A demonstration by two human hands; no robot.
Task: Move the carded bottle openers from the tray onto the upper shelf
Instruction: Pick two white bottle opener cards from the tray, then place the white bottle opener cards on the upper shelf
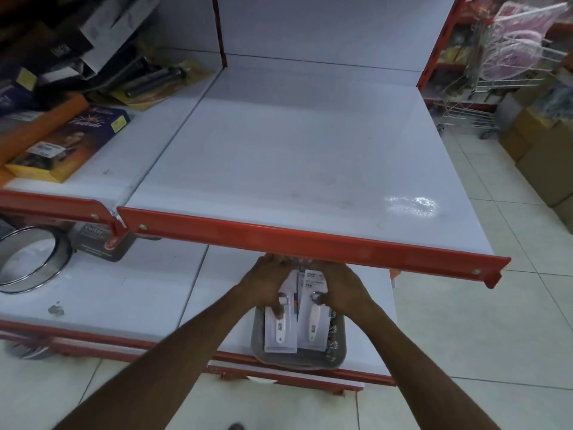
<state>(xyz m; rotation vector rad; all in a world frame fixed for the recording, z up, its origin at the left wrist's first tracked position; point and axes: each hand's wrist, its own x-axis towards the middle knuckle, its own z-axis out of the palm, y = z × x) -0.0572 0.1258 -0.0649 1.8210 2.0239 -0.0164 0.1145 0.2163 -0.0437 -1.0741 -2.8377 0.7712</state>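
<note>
1. Below the upper shelf, the grey tray sits on the lower shelf.
2. Left hand grips 1 carded bottle opener.
3. Right hand grips the other carded opener, above the tray.

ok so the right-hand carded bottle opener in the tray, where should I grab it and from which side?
Pinch the flat card of the right bottle opener at its long outer edge, coming from the right, as the right hand does. The raised white handle runs down the middle, the left card lies close alongside, and the upper shelf's red lip overhangs the top end. The near short edge above the tray also looks reachable.
</note>
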